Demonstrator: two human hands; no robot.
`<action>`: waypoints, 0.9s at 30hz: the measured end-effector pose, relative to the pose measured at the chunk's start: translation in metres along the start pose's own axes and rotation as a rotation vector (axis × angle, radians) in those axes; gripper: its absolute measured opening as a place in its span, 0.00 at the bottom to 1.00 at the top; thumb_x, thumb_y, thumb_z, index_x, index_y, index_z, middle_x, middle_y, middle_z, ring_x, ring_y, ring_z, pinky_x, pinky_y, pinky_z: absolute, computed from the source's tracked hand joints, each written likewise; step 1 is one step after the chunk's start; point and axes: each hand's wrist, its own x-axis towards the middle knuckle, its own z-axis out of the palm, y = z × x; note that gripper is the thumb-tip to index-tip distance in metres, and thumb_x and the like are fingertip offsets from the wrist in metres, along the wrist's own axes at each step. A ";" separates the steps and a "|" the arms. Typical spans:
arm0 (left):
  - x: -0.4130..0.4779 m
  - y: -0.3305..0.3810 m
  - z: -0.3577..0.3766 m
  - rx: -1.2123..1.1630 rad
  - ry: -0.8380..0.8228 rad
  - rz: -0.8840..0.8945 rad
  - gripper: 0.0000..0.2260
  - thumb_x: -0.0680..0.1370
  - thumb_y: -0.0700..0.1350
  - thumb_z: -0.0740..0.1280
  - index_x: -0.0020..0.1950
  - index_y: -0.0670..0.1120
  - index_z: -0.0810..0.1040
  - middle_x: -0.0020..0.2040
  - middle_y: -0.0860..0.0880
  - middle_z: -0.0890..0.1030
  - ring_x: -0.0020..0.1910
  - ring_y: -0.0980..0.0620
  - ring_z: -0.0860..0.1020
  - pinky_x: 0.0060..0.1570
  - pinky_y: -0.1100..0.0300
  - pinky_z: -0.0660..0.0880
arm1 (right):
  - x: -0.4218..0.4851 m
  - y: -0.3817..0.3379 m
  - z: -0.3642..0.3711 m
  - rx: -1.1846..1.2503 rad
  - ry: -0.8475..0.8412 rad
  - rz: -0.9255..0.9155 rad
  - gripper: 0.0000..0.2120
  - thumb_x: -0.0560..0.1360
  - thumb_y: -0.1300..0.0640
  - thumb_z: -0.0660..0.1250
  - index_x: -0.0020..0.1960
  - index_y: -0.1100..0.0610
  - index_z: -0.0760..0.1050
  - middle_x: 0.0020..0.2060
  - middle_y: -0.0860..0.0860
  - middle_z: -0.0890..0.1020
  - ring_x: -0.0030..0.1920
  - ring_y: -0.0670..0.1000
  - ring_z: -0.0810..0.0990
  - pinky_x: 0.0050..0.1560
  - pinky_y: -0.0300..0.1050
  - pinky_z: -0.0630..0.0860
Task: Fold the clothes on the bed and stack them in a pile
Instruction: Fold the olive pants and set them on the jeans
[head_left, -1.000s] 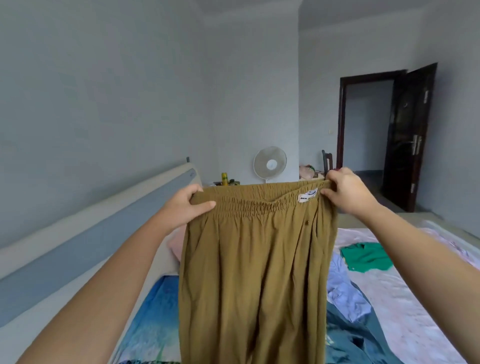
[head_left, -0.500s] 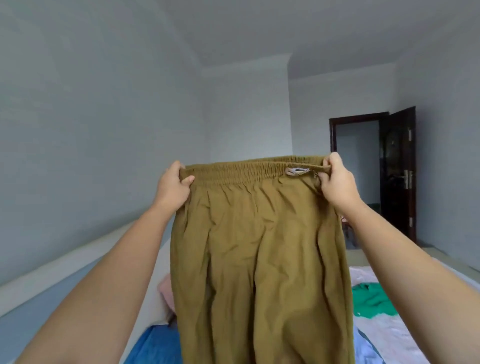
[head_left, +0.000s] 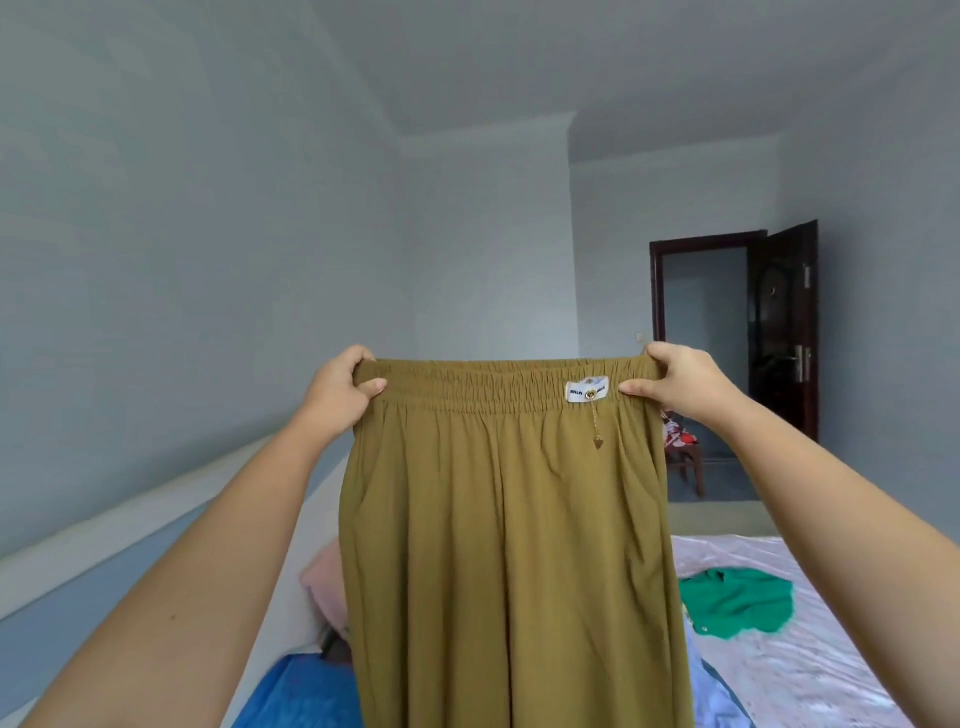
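Both hands, left hand (head_left: 340, 396) and right hand (head_left: 675, 387), are pinching the waistband corners; I'm holding olive trousers (head_left: 506, 545) hanging above the bed (head_left: 810, 670), soft, light, probably floppy.

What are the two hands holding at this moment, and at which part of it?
Olive-brown trousers, held up in the air by the elastic waistband: the left hand pinches its left end, the right hand its right end. The legs hang down freely.
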 end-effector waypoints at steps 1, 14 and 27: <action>0.000 0.001 0.000 0.009 0.002 -0.008 0.04 0.77 0.40 0.64 0.48 0.42 0.70 0.44 0.46 0.74 0.43 0.48 0.71 0.35 0.61 0.66 | 0.000 0.002 0.001 -0.008 0.007 0.000 0.13 0.71 0.55 0.71 0.37 0.56 0.67 0.34 0.51 0.75 0.35 0.51 0.74 0.32 0.41 0.70; -0.030 -0.017 0.044 -0.187 0.233 -0.371 0.03 0.74 0.37 0.67 0.43 0.41 0.74 0.44 0.42 0.77 0.47 0.44 0.77 0.44 0.58 0.70 | -0.017 -0.008 0.072 0.569 0.238 0.455 0.09 0.71 0.62 0.67 0.37 0.59 0.68 0.34 0.54 0.74 0.39 0.54 0.74 0.38 0.46 0.73; -0.134 0.005 0.075 -0.718 -0.073 -0.575 0.04 0.77 0.41 0.65 0.42 0.44 0.76 0.39 0.44 0.79 0.37 0.50 0.78 0.37 0.59 0.74 | -0.113 -0.068 0.147 0.591 0.193 0.130 0.14 0.74 0.62 0.64 0.35 0.55 0.62 0.27 0.47 0.66 0.28 0.43 0.67 0.29 0.37 0.62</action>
